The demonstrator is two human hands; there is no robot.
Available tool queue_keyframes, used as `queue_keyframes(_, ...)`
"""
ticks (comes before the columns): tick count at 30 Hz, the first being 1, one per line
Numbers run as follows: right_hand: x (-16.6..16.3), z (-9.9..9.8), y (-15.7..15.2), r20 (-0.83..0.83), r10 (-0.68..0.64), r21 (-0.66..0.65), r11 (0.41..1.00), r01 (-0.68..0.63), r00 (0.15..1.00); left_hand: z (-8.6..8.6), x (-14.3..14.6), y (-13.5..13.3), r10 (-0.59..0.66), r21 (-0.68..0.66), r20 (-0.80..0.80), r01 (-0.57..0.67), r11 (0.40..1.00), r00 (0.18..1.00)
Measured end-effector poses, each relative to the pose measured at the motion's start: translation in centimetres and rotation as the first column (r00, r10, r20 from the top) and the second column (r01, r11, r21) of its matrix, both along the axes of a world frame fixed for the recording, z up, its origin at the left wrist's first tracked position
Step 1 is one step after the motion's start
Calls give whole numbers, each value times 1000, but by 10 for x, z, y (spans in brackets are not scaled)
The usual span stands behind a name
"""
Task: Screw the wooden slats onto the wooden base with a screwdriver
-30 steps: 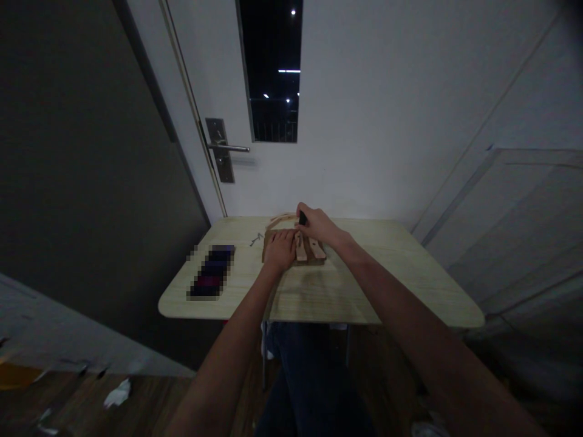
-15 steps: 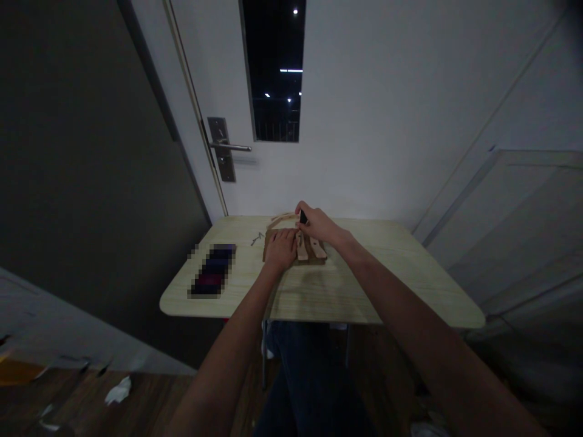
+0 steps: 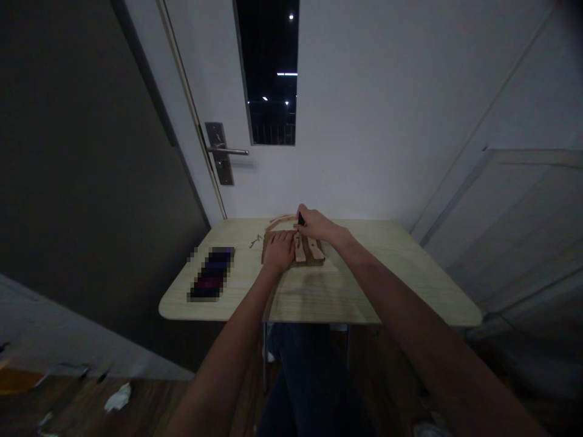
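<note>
At the far left of the head view, a metal door handle (image 3: 226, 151) is seen on the white door behind the bench (image 3: 387, 285). On the left part of the bench a dark flat object (image 3: 212, 281) is laid, its surface blurred beyond telling. A few small dark bits (image 3: 255, 241) are scattered between it and a brown board (image 3: 266, 241), which is set near the far middle of the bench. The left hand (image 3: 279, 250) is laid flat on the left part of that board, with the fingers stretched out and nothing gripped. Just beside it, two pale wooden strips (image 3: 300, 252) are laid side by side on the board, and thin curved strips (image 3: 279, 221) are seen at its far edge. A small black tool (image 3: 301, 217) is held upright above the strips, and the fingers of the right hand (image 3: 315, 226) are closed around it. How its tip meets the wood cannot be told. The right part of the bench is crossed only by the right forearm.
</note>
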State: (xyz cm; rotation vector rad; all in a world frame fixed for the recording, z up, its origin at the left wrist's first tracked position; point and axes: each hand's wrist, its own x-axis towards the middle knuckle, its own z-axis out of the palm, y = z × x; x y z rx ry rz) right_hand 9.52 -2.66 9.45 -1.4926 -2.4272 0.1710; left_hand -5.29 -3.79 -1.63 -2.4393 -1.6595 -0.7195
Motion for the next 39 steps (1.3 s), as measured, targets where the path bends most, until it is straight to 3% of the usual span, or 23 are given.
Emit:
queue_keyframes(11, -1, -1, 2, 67, -77, 58, 996, 74, 995, 0, -1, 0, -3, 7, -9, 3, 1000, 1000)
queue_keyframes(15, 0, 1, 2, 45, -84, 15, 996, 84, 995, 0, -1, 0, 0, 4, -6, 0, 1000, 1000)
queue_keyframes(20, 2, 1, 1, -35, -9, -51, 999, 7, 999, 1, -1, -2, 3, -5, -5, -3, 1000, 1000)
queue_keyframes(29, 5, -5, 7, -16, -20, 75, 997, 21, 1000, 1, 0, -1, -5, -7, 3, 5, 1000, 1000)
queue_keyframes(39, 5, 0, -4, -40, -32, -13, 999, 31, 999, 0, -1, -1, -8, -2, 16, 8, 1000, 1000)
